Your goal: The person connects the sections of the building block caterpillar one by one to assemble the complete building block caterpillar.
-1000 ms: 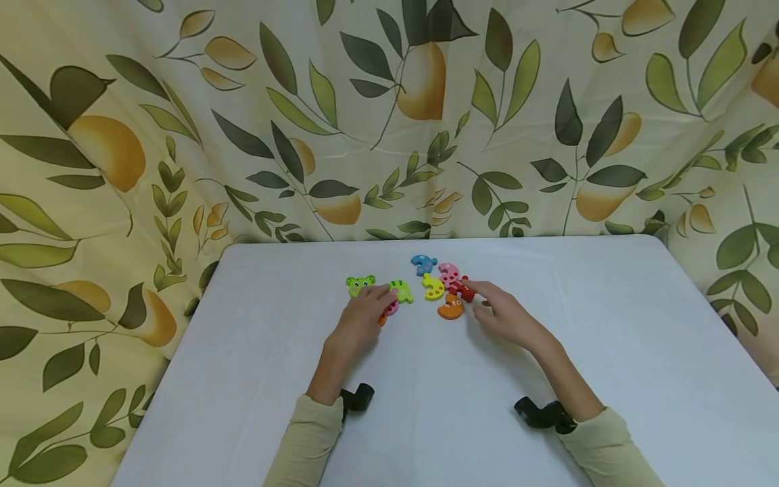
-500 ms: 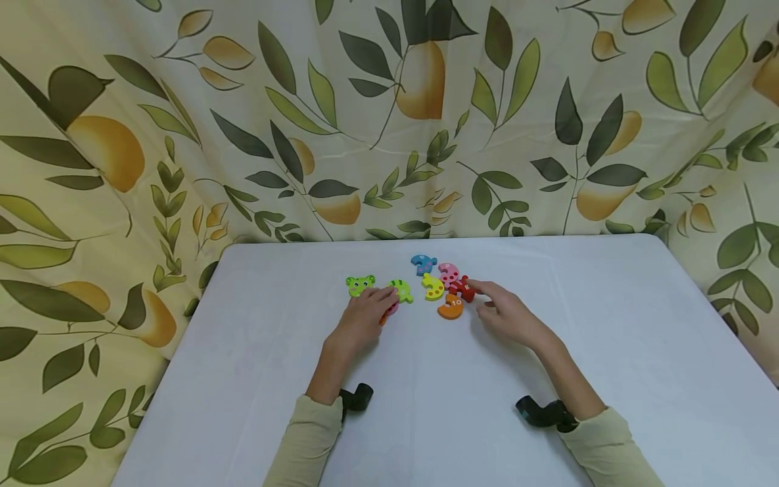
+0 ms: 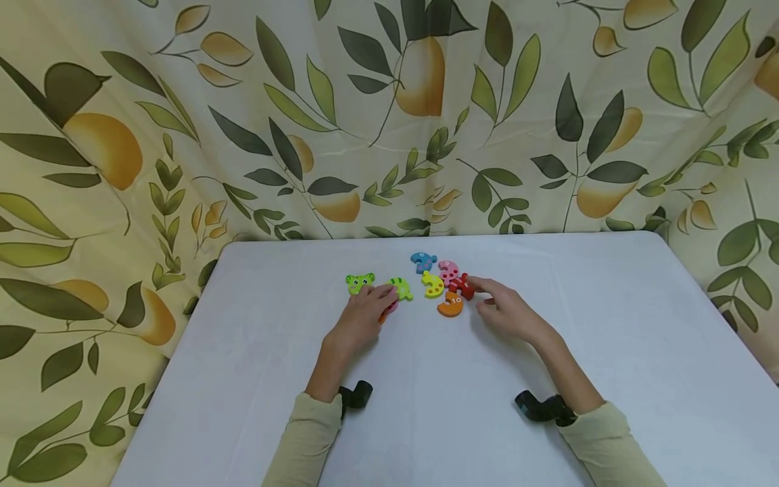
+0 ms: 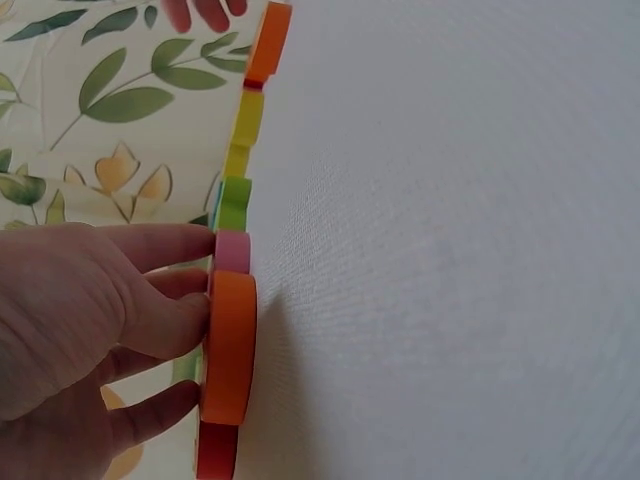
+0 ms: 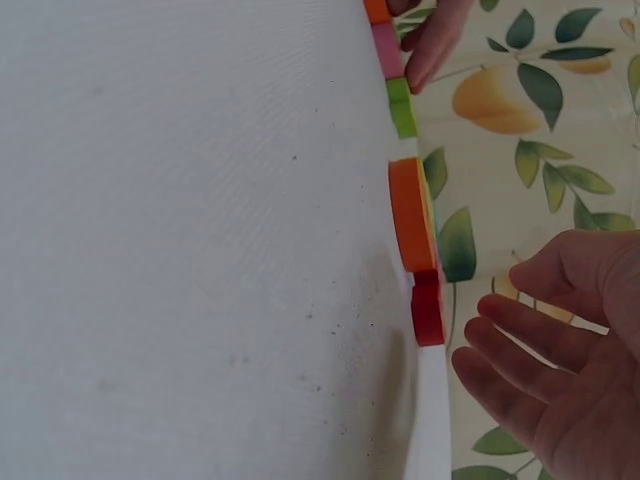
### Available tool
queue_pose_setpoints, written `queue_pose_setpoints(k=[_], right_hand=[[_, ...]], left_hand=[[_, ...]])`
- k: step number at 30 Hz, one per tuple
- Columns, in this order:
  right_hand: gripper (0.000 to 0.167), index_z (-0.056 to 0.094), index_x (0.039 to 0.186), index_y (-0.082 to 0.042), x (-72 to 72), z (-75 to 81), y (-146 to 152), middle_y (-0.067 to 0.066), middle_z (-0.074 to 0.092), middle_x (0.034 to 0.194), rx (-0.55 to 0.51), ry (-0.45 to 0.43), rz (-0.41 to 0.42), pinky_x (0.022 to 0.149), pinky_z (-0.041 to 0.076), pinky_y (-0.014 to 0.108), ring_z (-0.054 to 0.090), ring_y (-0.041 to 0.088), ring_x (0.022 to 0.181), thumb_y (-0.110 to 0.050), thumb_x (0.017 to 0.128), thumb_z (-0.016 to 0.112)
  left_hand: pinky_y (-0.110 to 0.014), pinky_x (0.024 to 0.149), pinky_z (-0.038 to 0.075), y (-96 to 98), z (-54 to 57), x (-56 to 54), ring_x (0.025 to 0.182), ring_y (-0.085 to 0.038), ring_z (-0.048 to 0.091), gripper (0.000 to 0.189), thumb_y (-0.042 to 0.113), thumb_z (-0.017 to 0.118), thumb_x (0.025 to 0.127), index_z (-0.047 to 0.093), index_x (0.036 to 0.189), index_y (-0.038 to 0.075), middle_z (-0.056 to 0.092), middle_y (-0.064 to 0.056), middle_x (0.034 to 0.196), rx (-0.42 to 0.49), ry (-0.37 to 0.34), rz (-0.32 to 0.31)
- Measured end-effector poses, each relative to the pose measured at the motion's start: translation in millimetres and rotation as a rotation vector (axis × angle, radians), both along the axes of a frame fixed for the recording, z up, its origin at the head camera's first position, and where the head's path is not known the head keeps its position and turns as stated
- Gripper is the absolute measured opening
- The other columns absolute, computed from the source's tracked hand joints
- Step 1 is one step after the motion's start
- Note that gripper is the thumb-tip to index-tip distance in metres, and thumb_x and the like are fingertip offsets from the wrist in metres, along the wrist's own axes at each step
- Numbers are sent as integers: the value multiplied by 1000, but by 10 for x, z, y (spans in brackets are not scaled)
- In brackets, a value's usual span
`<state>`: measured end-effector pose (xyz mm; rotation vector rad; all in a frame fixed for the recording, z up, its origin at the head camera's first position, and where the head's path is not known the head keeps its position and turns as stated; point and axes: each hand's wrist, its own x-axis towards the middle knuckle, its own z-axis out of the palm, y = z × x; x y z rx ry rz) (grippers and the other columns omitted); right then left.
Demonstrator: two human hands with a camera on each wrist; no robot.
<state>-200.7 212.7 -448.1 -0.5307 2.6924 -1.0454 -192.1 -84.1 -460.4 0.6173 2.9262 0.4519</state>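
Observation:
In the head view my left hand [image 3: 360, 316] lies over several flat painted pieces, partly hiding them. A green animal-head piece [image 3: 360, 283] shows beyond it, and a green striped piece [image 3: 402, 289] by its fingertips. In the left wrist view its fingertips touch the faces of an orange piece [image 4: 231, 345] and a pink piece [image 4: 233, 251]. A red piece [image 4: 217, 452] lies under the spread fingers. My right hand [image 3: 508, 311] reaches with its index fingertip at the edge of a red animal piece [image 3: 464, 287]; its other fingers are relaxed and hold nothing.
Around the red piece lie a blue piece [image 3: 422, 262], a pink spotted piece [image 3: 448, 271], a yellow piece [image 3: 433, 285] and an orange piece [image 3: 450, 306]. All rest on the white table [image 3: 426, 419]. A leaf-patterned curtain [image 3: 389, 169] hangs behind the far edge.
My right index finger has drawn back slightly, uncovering more of the red animal piece. The left hand stays in place over its pieces. The head view has shifted a little.

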Motion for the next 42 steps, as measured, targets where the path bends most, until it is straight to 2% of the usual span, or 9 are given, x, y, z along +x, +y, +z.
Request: queue_pose_setpoints(k=[6,12,18,29,35,38,42], right_hand=[[54,37,146,1,-54,52,-24,24,42,149,6,1,-1,100,48,53,44,41,134,-3,94,51],[54,37,146,3,-119,103,-11,26,44,146,13,9,0,101,47,54,47,43,130,-1,94,51],[54,36,146,4,-164,69,19,27,44,145,15,-5,8,101,47,54,48,44,128,0,94,51],[55,39,144,4,-128,66,-60,26,44,145,4,-27,21,101,46,55,45,43,131,0,91,52],[55,41,144,3,-104,21,-127,25,49,140,2,-35,27,101,47,54,49,40,125,-1,91,55],[54,42,143,3,-109,11,-165,24,53,136,7,-28,31,100,48,53,52,38,119,-2,91,58],[56,41,143,3,-162,24,-219,25,52,137,14,4,36,101,47,54,52,39,121,-4,91,60]], left_hand=[[-42,100,42,-14,-9,-5,126,-24,44,52,4,62,92,52,141,19,46,-1,149,21,26,-19],[-41,101,42,-21,-13,1,125,-24,44,56,3,64,90,51,141,19,46,-1,149,39,28,-20],[-39,100,43,-21,-25,-6,123,-24,45,57,2,66,88,53,141,19,47,-1,149,26,39,-28],[-38,103,43,-21,-22,-17,127,-23,41,64,2,68,86,48,144,22,43,2,151,6,-5,-3],[-39,103,43,-29,-35,-32,128,-24,41,63,1,67,87,49,143,21,43,1,151,3,-5,-12],[-39,104,43,-31,-29,-32,128,-24,41,63,1,66,87,48,144,22,42,1,152,3,-14,-11],[-39,106,42,-42,-24,-30,130,-24,39,65,0,65,87,46,146,23,41,2,153,3,-24,-8]])
